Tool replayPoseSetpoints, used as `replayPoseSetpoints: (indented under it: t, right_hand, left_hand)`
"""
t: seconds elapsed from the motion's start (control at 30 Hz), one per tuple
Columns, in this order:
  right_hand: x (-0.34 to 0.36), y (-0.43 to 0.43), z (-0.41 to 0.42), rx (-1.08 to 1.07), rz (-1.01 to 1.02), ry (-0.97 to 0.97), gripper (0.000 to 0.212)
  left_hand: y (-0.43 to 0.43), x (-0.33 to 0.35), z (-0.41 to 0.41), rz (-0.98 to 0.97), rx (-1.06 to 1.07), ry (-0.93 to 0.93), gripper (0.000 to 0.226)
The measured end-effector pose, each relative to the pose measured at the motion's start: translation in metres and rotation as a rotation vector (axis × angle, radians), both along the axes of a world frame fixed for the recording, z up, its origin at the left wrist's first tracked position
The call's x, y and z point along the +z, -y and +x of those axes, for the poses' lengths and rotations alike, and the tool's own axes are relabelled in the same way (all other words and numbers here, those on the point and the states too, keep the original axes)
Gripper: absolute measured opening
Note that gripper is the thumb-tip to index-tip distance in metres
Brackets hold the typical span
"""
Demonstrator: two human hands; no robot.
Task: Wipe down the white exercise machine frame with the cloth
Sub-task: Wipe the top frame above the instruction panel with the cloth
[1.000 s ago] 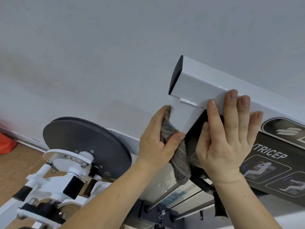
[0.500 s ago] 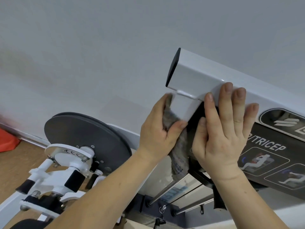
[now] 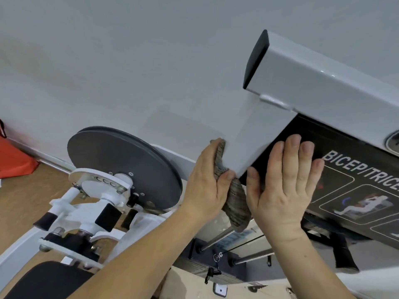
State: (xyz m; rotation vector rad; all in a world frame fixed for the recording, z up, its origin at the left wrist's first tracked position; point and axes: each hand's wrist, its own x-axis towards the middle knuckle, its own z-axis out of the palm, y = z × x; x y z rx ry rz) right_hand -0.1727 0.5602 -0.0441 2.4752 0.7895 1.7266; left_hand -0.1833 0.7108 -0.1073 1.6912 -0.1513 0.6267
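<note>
A white square-tube frame with a black end cap runs across the upper right, and a white upright post drops from it. My left hand grips a brown-grey cloth and presses it against the post's left edge; the cloth's tail hangs below. My right hand lies flat, fingers straight, on the black panel just right of the post.
A black instruction placard reads BICEP/TRICEP. A dark round pulley disc sits left on white brackets. Steel guide rods and a weight stack lie below. A red object rests on the wooden floor by the white wall.
Both hands have slid down the post from just under the top tube. My right hand left the tube's lower edge for the black panel. The view has moved closer.
</note>
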Motion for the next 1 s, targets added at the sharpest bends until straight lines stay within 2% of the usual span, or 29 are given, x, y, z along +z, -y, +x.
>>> replayPoseSetpoints:
  t: [0.1, 0.17, 0.3, 0.43, 0.53, 0.63, 0.77, 0.87, 1.0]
  right_hand:
    - [-0.004, 0.001, 0.005, -0.009, -0.012, 0.050, 0.072]
    - [-0.005, 0.001, 0.007, -0.015, -0.023, 0.073, 0.070]
    - [-0.008, 0.000, 0.008, -0.014, -0.008, 0.109, 0.068]
    - [-0.008, -0.001, 0.007, -0.011, -0.012, 0.096, 0.068]
    - [-0.009, 0.001, 0.007, -0.013, -0.012, 0.104, 0.068]
    - [-0.009, 0.000, 0.008, -0.007, -0.014, 0.114, 0.067]
    - [-0.012, 0.001, 0.006, 0.009, 0.000, 0.103, 0.068]
    - [-0.010, 0.001, 0.006, 0.026, -0.011, 0.085, 0.070]
    - [-0.011, 0.003, 0.003, 0.037, -0.010, 0.053, 0.070]
  left_hand:
    - [-0.003, -0.048, -0.018, 0.138, 0.057, -0.088, 0.072]
    - [-0.003, -0.056, -0.022, 0.186, 0.054, -0.083, 0.071]
    - [-0.001, -0.006, -0.013, 0.109, 0.044, -0.048, 0.064]
    - [0.004, 0.018, -0.004, 0.052, 0.076, 0.101, 0.058]
    - [0.008, -0.031, -0.016, 0.052, 0.108, -0.021, 0.057]
    - [0.012, -0.075, -0.038, 0.130, 0.130, -0.105, 0.059]
    - [0.027, -0.044, -0.038, 0.013, 0.196, -0.084, 0.054]
    - [0.023, -0.023, -0.023, 0.044, 0.259, -0.066, 0.050]
    - [0.021, -0.050, -0.039, 0.058, 0.240, -0.205, 0.050]
